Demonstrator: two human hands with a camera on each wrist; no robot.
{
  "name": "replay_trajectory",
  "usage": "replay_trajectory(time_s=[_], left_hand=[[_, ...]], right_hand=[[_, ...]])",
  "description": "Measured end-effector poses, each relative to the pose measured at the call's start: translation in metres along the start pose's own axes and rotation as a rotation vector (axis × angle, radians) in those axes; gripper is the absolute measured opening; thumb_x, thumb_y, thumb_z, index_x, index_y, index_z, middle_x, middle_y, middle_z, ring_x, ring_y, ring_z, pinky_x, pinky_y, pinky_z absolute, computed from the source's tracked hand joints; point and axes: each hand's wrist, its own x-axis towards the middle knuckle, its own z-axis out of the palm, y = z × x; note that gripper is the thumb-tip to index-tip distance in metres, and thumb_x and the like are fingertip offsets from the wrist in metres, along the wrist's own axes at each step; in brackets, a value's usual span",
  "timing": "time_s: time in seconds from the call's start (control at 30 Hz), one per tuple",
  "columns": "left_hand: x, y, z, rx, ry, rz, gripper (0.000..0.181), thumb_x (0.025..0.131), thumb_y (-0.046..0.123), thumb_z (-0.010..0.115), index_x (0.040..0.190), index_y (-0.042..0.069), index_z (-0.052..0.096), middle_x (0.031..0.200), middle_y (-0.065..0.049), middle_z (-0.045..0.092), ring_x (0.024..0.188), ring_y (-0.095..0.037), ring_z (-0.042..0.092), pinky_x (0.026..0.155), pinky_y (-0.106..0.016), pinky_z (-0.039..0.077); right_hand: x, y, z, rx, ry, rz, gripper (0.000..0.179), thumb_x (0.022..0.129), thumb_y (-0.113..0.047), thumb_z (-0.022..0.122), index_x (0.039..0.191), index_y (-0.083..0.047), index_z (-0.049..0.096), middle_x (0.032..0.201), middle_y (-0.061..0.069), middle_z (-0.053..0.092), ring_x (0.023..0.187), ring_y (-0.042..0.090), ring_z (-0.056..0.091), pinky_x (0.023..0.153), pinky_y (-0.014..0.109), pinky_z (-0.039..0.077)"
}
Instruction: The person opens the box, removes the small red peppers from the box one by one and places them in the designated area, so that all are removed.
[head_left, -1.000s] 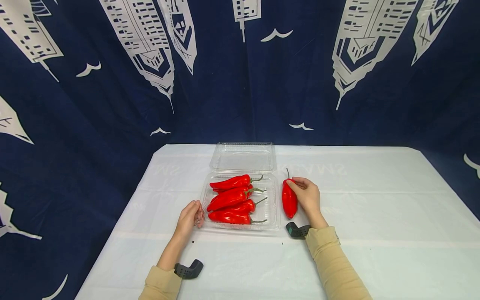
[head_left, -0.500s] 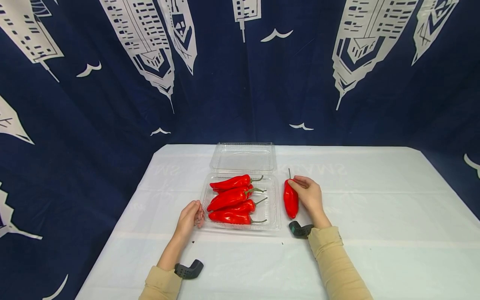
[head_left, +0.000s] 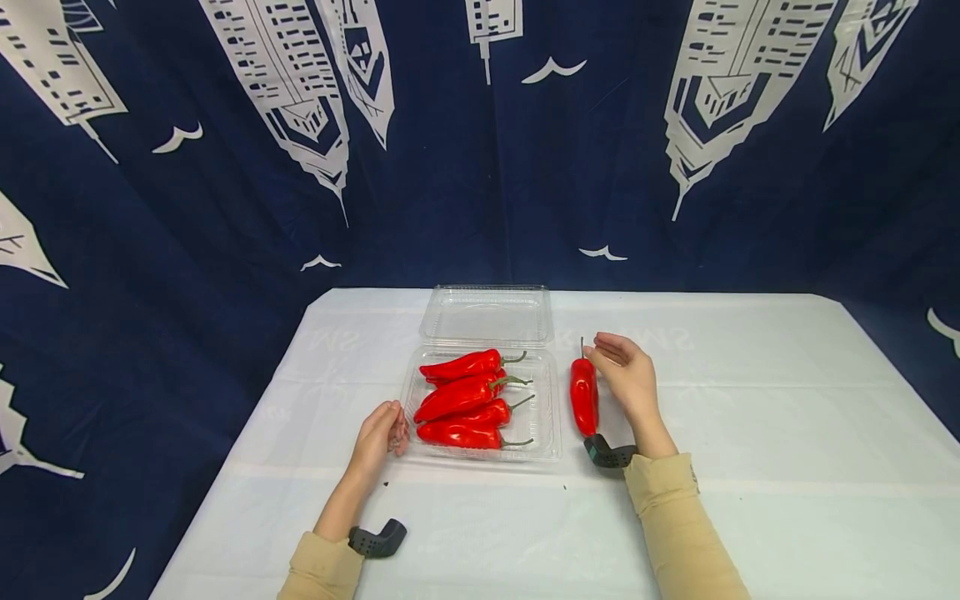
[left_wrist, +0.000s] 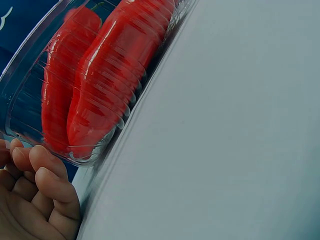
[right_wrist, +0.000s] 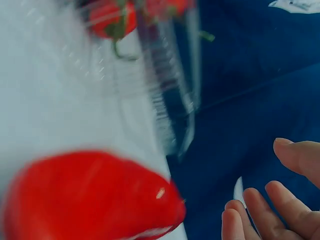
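A clear plastic clamshell container (head_left: 546,417) lies open with several long red peppers (head_left: 453,398) inside, stems pointing right. My left hand (head_left: 377,435) is at its left end; the left wrist view shows curled fingers (left_wrist: 56,187) at the rim, the thumb not clearly seen. Right of the container one loose red pepper (head_left: 583,396) lies on the table, stem pointing away from me. My right hand (head_left: 628,377) is beside its stem end. In the right wrist view the thumb and fingers (right_wrist: 267,215) are spread, holding nothing, apart from the blurred pepper (right_wrist: 95,195).
The container's hinged lid (head_left: 487,315) lies flat behind the base. A white cloth covers the table (head_left: 780,467). A dark blue curtain (head_left: 525,192) with white building prints hangs behind it. Black wrist cameras (head_left: 378,539) sit on both forearms.
My right hand has let go of the loose pepper and moved slightly right and away from me. That pepper has shifted a little right. The left hand and container have stayed still.
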Motion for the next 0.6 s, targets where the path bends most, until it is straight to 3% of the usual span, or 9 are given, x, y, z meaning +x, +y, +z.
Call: replay_trajectory(time_s=[0.2,0.6], left_hand=[[-0.001,0.002,0.000,-0.009,-0.004,-0.003,0.029,0.104,0.018,0.034,0.082,0.000,0.042,0.064,-0.006,0.041,0.048,-0.011,0.041,0.045,-0.020,0.034],[-0.001,-0.001,0.001,-0.007,0.003,0.011,0.028,0.103,0.019,0.034,0.082,0.003,0.042,0.064,-0.005,0.042,0.048,-0.010,0.040,0.044,-0.019,0.033]], right_hand=[[-0.010,-0.029,-0.001,0.076,-0.068,-0.026,0.044,0.087,-0.019,0.069,0.123,0.002,0.055,0.122,0.018,0.058,0.112,0.027,0.056,0.094,0.034,0.044],[-0.025,-0.048,0.012,0.108,-0.152,-0.096,0.044,0.085,-0.021,0.071,0.121,0.000,0.057,0.122,0.015,0.059,0.112,0.024,0.056,0.095,0.035,0.044]])
